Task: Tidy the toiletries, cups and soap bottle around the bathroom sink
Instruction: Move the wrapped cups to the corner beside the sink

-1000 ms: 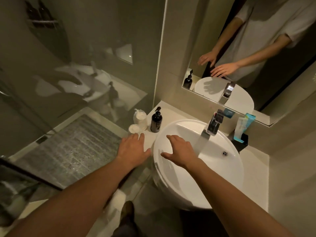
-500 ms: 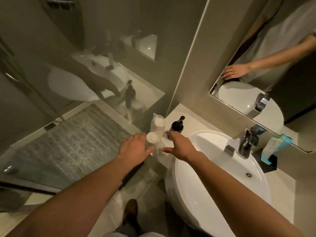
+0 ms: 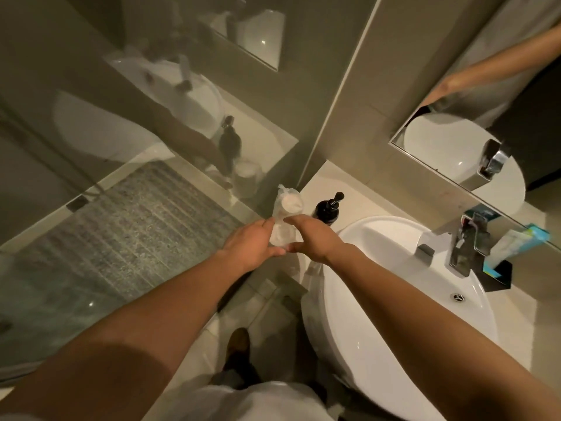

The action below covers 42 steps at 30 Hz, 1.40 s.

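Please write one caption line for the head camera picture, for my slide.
Both hands, left hand and right hand, close around plastic-wrapped white cups beside the black pump soap bottle.

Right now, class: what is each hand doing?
Left hand: closed on the wrapped cups.
Right hand: fingers pinching the same wrapped cups from the other side.

Soap bottle (image 3: 326, 209) crowds the corner; sink (image 3: 394, 299) basin (right of it) lies open
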Motion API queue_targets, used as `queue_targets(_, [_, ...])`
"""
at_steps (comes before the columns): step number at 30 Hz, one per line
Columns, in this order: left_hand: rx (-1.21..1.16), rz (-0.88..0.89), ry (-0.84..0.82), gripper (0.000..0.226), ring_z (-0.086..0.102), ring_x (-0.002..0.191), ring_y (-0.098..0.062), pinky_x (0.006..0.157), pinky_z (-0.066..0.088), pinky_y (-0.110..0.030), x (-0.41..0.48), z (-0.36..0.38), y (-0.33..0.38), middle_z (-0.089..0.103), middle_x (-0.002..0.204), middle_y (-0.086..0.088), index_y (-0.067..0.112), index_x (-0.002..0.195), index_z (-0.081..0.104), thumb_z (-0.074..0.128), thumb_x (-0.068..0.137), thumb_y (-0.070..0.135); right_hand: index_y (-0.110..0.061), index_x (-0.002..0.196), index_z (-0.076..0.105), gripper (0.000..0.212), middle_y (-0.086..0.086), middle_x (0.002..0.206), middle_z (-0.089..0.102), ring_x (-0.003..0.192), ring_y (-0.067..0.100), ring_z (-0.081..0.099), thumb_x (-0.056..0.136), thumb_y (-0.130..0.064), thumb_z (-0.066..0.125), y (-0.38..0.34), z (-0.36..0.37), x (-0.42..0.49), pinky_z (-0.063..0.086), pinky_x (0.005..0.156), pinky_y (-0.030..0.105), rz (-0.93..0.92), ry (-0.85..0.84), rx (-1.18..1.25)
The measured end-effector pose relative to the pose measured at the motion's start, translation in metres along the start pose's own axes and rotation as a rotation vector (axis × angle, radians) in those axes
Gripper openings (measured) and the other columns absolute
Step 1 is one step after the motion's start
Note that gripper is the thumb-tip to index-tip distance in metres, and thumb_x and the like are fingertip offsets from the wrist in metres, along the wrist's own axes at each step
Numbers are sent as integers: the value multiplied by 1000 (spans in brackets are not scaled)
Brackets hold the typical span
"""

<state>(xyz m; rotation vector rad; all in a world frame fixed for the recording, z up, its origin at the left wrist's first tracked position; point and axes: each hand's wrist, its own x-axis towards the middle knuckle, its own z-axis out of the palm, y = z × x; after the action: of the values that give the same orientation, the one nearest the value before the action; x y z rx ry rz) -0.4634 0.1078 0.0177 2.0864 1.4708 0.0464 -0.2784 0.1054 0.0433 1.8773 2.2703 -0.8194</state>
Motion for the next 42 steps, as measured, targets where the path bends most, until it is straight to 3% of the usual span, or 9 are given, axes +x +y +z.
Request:
queue_targets(10, [-12, -8, 14, 55, 66, 105, -24, 83, 51, -38, 17, 7, 1, 70, 117, -2, 25, 132, 57, 76, 86, 48, -17, 145, 52, 67, 8, 143, 59, 127, 28, 58, 86, -33, 79, 5, 2, 15, 43, 107, 37, -66, -46, 32])
queue_targets(16, [-49, 7, -60, 58, 66, 105, -24, 89, 55, -46, 16, 6, -9, 70, 116, -2, 25, 132, 56, 81, 82, 41, -18, 140, 55, 67, 6, 138, 62, 120, 26, 60, 81, -31, 83, 7, 6, 17, 48, 101, 40, -93, -40, 72])
queue_targets(27, [-78, 16, -99, 53, 65, 103, -22, 90, 54, -45, 19, -12, -4, 70, 114, 3, 32, 130, 59, 80, 82, 40, -21, 134, 60, 63, 2, 127, 68, 110, 24, 63, 78, -35, 85, 8, 2, 12, 53, 94, 41, -91, 29, 162])
queue_targets(34, [-54, 139, -156, 45, 65, 93, -14, 85, 55, -42, 12, -69, 25, 71, 101, 12, 36, 121, 64, 81, 80, 42, -18, 132, 62, 60, 2, 125, 68, 104, 16, 61, 79, -37, 84, 7, -40, -22, 53, 93, 36, -100, 118, 299])
queue_targets(37, [-22, 233, -158, 44, 62, 87, -4, 77, 51, -31, 6, -95, 48, 70, 99, 16, 36, 119, 66, 83, 79, 42, -20, 130, 63, 57, 0, 123, 68, 103, 16, 60, 79, -38, 84, 6, -62, -46, 53, 91, 35, -102, 167, 325])
queue_targets(42, [129, 368, -186, 37, 63, 91, -9, 79, 53, -35, 6, -128, 109, 70, 97, 16, 35, 111, 67, 83, 78, 43, -21, 121, 67, 50, -3, 111, 70, 94, 18, 62, 77, -37, 86, 23, -98, -93, 53, 85, 39, -100, 282, 345])
